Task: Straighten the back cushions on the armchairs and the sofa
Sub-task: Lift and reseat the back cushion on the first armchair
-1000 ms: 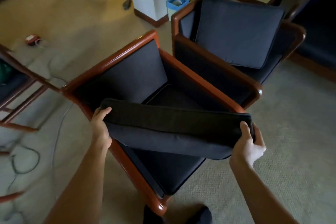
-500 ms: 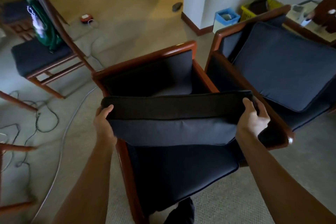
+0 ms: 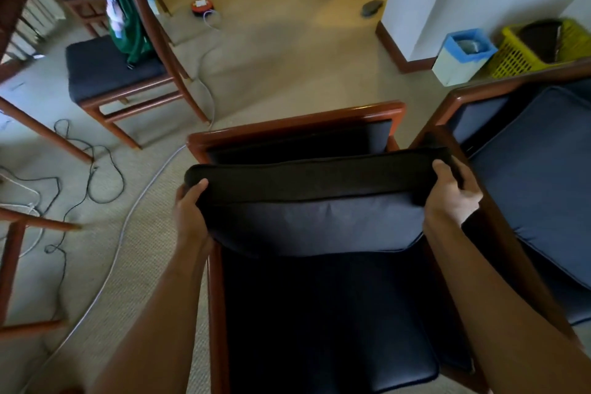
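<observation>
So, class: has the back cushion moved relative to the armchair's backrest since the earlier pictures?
Yes. The back cushion, held by both hands, now sits closer to the armchair's backrest.

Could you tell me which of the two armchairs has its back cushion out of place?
The near armchair; both hands hold its back cushion. The right armchair's lies in it.

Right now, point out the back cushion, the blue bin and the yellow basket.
back cushion [image 3: 319,221]: head view, front face.
blue bin [image 3: 460,65]: head view, white side wall.
yellow basket [image 3: 515,57]: head view, mesh side.
</observation>
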Motion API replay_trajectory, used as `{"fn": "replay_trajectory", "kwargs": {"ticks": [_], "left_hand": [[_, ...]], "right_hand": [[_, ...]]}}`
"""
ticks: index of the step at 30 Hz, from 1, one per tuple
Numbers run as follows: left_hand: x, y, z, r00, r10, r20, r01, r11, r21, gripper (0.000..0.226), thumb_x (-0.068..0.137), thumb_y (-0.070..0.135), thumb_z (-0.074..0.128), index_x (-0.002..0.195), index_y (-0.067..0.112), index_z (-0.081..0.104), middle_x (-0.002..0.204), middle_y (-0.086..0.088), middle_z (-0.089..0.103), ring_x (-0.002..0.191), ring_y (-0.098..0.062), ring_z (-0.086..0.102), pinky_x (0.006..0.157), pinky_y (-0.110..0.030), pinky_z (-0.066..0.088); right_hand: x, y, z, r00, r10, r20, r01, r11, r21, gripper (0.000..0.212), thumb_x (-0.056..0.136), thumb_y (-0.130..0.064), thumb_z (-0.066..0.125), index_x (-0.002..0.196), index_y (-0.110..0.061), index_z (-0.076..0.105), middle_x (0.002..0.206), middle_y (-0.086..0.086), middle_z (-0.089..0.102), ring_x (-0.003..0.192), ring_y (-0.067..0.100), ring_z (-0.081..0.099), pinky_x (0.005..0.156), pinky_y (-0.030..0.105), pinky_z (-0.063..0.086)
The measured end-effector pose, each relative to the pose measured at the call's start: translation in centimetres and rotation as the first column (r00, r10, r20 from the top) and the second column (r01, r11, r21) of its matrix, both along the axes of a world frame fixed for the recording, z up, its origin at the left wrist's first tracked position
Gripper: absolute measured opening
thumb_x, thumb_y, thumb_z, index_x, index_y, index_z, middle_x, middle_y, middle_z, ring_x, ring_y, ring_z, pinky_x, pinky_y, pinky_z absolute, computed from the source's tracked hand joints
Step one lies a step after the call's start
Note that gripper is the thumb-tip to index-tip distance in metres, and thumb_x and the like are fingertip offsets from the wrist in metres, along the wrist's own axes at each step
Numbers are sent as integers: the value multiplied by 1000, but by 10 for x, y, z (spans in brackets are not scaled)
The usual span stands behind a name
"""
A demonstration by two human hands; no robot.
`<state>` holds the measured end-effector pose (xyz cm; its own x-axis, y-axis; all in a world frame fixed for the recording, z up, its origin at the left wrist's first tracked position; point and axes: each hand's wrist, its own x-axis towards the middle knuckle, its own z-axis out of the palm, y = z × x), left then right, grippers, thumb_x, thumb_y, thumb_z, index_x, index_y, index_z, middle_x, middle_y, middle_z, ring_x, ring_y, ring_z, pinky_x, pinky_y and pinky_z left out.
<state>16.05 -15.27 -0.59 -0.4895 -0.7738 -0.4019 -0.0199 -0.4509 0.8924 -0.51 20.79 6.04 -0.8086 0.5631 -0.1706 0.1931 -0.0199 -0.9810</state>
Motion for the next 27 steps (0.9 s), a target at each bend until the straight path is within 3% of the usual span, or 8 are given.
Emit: {"fn": "replay_trajectory", "kwargs": {"ticks": [6, 12, 15, 18, 21, 23, 27], "left_hand": [[-38, -20, -16, 999, 30, 37, -31, 999, 38, 54, 79, 33, 85, 126, 10, 72, 124, -19, 78, 120, -39, 73, 104, -55, 59], [-71, -38, -21, 997, 49, 67, -51, 999, 20, 55, 74, 34, 87, 125, 16, 76, 125, -18, 78, 121, -40, 72, 103, -56, 60], [-87, -42, -17, 994, 87, 60, -86, 996, -13, 53, 74, 32, 85, 123, 16, 75, 125, -20, 77, 120, -40, 72, 102, -56, 60], [-97, -43, -16, 993, 104, 56, -102, 994, -36, 39, 81, 28, 82, 118, 20, 76, 120, -15, 78, 111, -32, 74, 93, -47, 63], [-101, -44, -25, 990, 123, 62, -120, 991, -50, 34, 87, 23, 78, 120, 17, 74, 109, -9, 76, 100, -25, 73, 81, -39, 61], [-100, -44, -37, 987, 133, 91, -128, 990, -55, 39, 87, 22, 78, 124, 11, 73, 107, -9, 76, 98, -26, 72, 81, -38, 60], [-97, -39, -61, 980, 122, 156, -116, 992, -49, 37, 85, 23, 81, 120, 15, 75, 114, -14, 79, 107, -34, 73, 89, -45, 61]], "right_hand": [[-52, -22, -18, 996, 75, 41, -78, 994, 77, 38, 86, -33, 74, 123, -29, 76, 111, -10, 71, 108, 11, 67, 92, 22, 52], [-101, -42, -28, 996, 76, 45, -78, 996, 47, 37, 90, -29, 72, 126, -24, 76, 110, -9, 67, 101, 8, 62, 61, -2, 39], [-119, -47, -27, 994, 93, 61, -95, 995, 39, 26, 89, -27, 71, 114, -27, 77, 97, -17, 67, 87, -1, 63, 58, -1, 40], [-131, -54, -26, 989, 137, 54, -140, 989, 48, 14, 90, -26, 70, 101, -34, 73, 87, -23, 64, 79, -7, 61, 63, 3, 44], [-143, -62, -39, 983, 170, 62, -175, 981, 86, 9, 89, -30, 70, 96, -35, 72, 90, -18, 66, 85, 1, 65, 75, 17, 52], [-150, -67, -53, 977, 191, 94, -202, 971, 125, 14, 90, -33, 70, 103, -31, 73, 98, -11, 68, 95, 11, 66, 84, 25, 53], [-150, -69, -82, 964, 215, 159, -241, 956, 169, 38, 94, -34, 69, 130, -22, 70, 108, -10, 59, 105, 12, 56, 91, 26, 47]]}}
